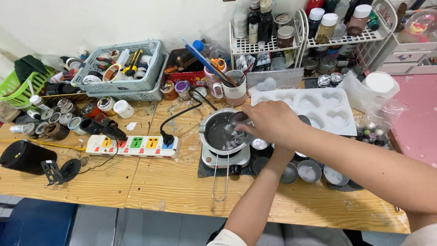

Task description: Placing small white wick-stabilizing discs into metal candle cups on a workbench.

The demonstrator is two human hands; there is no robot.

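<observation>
While the small steel melting pot (221,132) sits on its little white hotplate (226,157) mid-bench, it holds only a few unmelted white chunks; right hand (268,120) fingers pinch a metal spoon (239,118) over it; left hand (282,152) mostly hidden, can't tell its grip; white heart-shaped silicone mould (314,107) unfilled.

Wooden table (150,182) along a white wall. Power strip (133,146) with coloured sockets lies left of centre, black plug (166,138) in its right end. Grey basket (120,68) of tools at back left, green basket (20,86) at far left edge. Small jars (59,116) clustered in front of them. Black pot (25,156) on its side at left front. White heart mould (314,107) right of centre. White wire rack (309,36) of bottles at back right. Mug (234,86) with brushes beside a red tray (184,64). Small metal cups (309,171) near the front edge, right. Blue chair (36,223) bottom left.
</observation>
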